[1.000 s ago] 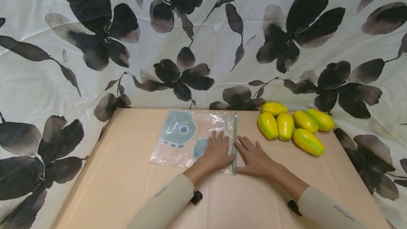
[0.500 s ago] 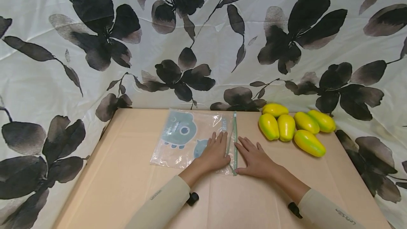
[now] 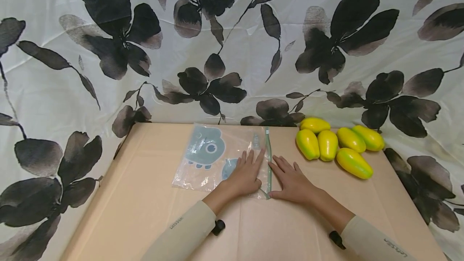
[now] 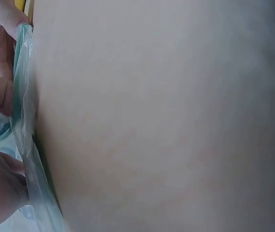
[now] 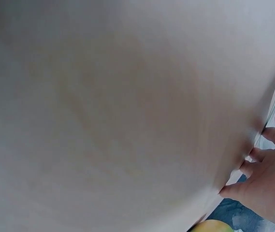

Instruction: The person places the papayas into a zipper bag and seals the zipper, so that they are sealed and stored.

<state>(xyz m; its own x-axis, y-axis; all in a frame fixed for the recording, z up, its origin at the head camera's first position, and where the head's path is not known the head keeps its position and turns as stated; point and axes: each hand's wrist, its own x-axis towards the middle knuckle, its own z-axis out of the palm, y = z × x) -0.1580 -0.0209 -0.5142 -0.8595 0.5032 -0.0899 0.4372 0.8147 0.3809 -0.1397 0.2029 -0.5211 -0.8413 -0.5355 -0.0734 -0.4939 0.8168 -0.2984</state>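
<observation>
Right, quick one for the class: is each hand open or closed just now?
Left hand: open, fingers resting on the plastic bag.
Right hand: open, beside its green edge.

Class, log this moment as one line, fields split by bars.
left hand: on clear bag | right hand: at green strip | yellow-green fruits: right of bag

- Your left hand (image 3: 244, 177) rests on the clear bag (image 3: 219, 154), fingers toward one o'clock.
- Your right hand (image 3: 294, 181), at its three o'clock, touches the bag's green strip (image 3: 268, 152).
- Six yellow-green fruits (image 3: 328, 146): two o'clock from that hand.
- Floral cloth (image 3: 261, 88) hangs at twelve o'clock.
</observation>
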